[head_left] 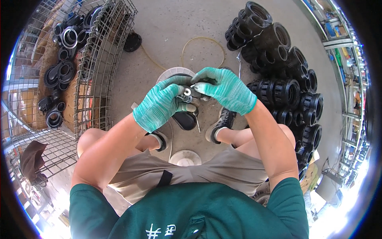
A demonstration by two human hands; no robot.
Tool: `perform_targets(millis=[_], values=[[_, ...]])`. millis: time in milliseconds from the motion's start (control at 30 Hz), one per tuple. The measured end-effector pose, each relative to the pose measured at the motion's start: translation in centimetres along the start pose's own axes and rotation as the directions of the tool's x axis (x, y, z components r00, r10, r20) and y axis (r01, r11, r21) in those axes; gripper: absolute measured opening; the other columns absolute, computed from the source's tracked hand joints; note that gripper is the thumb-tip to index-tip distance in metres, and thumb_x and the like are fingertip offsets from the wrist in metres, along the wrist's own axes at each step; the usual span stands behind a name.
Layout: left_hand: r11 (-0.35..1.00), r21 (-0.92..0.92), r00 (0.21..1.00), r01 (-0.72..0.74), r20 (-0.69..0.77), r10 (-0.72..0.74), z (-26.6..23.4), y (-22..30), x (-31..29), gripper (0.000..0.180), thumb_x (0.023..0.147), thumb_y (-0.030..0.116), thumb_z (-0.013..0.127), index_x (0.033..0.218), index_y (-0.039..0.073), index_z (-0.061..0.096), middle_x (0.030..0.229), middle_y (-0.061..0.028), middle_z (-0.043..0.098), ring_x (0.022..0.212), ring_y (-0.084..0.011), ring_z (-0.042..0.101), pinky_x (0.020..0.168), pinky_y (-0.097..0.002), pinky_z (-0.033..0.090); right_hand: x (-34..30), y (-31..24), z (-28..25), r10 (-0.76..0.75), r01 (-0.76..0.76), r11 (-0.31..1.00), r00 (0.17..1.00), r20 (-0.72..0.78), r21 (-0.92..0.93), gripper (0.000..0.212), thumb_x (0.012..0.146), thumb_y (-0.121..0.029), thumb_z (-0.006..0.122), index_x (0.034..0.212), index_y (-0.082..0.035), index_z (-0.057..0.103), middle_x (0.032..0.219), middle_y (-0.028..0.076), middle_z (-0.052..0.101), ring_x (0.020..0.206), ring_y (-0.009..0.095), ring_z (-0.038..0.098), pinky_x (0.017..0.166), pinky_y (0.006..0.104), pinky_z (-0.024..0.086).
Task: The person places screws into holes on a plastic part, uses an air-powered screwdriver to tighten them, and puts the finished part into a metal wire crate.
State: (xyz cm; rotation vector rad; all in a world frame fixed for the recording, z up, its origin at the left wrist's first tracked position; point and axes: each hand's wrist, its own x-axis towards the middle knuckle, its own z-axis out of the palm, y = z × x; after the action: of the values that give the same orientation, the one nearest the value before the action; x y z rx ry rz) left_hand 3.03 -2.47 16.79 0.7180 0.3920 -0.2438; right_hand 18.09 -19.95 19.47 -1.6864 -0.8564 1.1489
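Both my hands wear green knit gloves with grey fingertips and meet in front of me. My left hand (157, 105) is closed around several small metal parts (185, 97), among them a pale ring like a washer (187, 91). Close beside it, my right hand (227, 85) pinches a small pale-tipped piece (193, 85); its kind is too small to tell. A black rounded part (185, 120) shows below my fingers, with a thin metal rod (198, 124) by its right side. Behind my hands is a round white rim (175, 71), mostly covered.
At left stands a wire mesh cage (93, 75) holding black ring-shaped parts (63, 71). Stacked black cylindrical fittings (286, 91) fill the right side. A yellowish hose (203, 38) curls on the floor, near a black round piece (132, 42). A white round object (186, 157) lies between my feet.
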Motion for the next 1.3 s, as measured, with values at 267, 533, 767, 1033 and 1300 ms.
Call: perform_targets(millis=[267, 533, 767, 1033, 1300], values=[[0.997, 0.072, 0.997, -0.025, -0.069, 0.03, 0.3, -0.5, -0.2, 0.039, 0.098, 0.006, 0.061, 0.134, -0.005, 0.052, 0.116, -0.0159, 0.065, 0.103, -0.0247, 0.069, 0.09, -0.0385, 0.061, -0.3, -0.4, 0.0, -0.024, 0.033, 0.987, 0.998, -0.053, 0.158, 0.023, 0.092, -0.007, 0.07, 0.114, 0.0, 0.065, 0.102, 0.007, 0.07, 0.097, 0.013, 0.065, 0.089, 0.0288, 0.054], [0.991, 0.131, 0.996, 0.017, -0.09, -0.005, 0.0, -0.5, -0.2, 0.032, 0.098, 0.009, 0.061, 0.128, -0.003, 0.056, 0.113, -0.0144, 0.066, 0.094, -0.0218, 0.07, 0.083, -0.034, 0.063, -0.7, -0.9, -0.1, -0.045, 0.045, 0.999, 0.998, -0.033, 0.008, 0.024, 0.089, -0.006, 0.073, 0.111, 0.0, 0.066, 0.099, 0.007, 0.071, 0.092, 0.013, 0.066, 0.086, 0.0291, 0.056], [0.988, 0.152, 0.995, -0.013, -0.098, 0.028, 0.4, -0.5, -0.2, 0.042, 0.096, 0.02, 0.07, 0.129, -0.003, 0.058, 0.106, -0.0129, 0.069, 0.088, -0.0196, 0.071, 0.075, -0.03, 0.062, -1.1, -1.0, -0.1, -0.043, 0.043, 0.999, 0.999, -0.01, -0.025, 0.021, 0.089, -0.007, 0.074, 0.109, -0.001, 0.068, 0.095, 0.007, 0.072, 0.088, 0.012, 0.066, 0.082, 0.0287, 0.056], [0.986, 0.166, 0.99, 0.034, -0.143, -0.01, 0.4, -0.4, -0.1, 0.027, 0.099, 0.02, 0.067, 0.118, 0.001, 0.064, 0.101, -0.009, 0.071, 0.084, -0.0177, 0.07, 0.071, -0.0283, 0.059, -1.1, -0.6, 0.0, -0.044, 0.044, 0.999, 0.999, -0.032, 0.004, 0.025, 0.088, -0.011, 0.076, 0.109, -0.001, 0.068, 0.094, 0.009, 0.073, 0.086, 0.012, 0.067, 0.08, 0.0291, 0.056], [0.998, 0.039, 0.995, 0.05, -0.089, -0.046, 0.2, -0.4, -0.1, 0.025, 0.099, 0.018, 0.065, 0.117, 0.002, 0.064, 0.1, -0.0085, 0.069, 0.084, -0.0184, 0.069, 0.072, -0.0297, 0.058, -1.0, -0.5, 0.0, -0.074, 0.07, 0.993, 0.996, -0.041, -0.095, 0.023, 0.088, -0.011, 0.077, 0.106, -0.001, 0.068, 0.094, 0.009, 0.073, 0.086, 0.013, 0.066, 0.081, 0.029, 0.056]])
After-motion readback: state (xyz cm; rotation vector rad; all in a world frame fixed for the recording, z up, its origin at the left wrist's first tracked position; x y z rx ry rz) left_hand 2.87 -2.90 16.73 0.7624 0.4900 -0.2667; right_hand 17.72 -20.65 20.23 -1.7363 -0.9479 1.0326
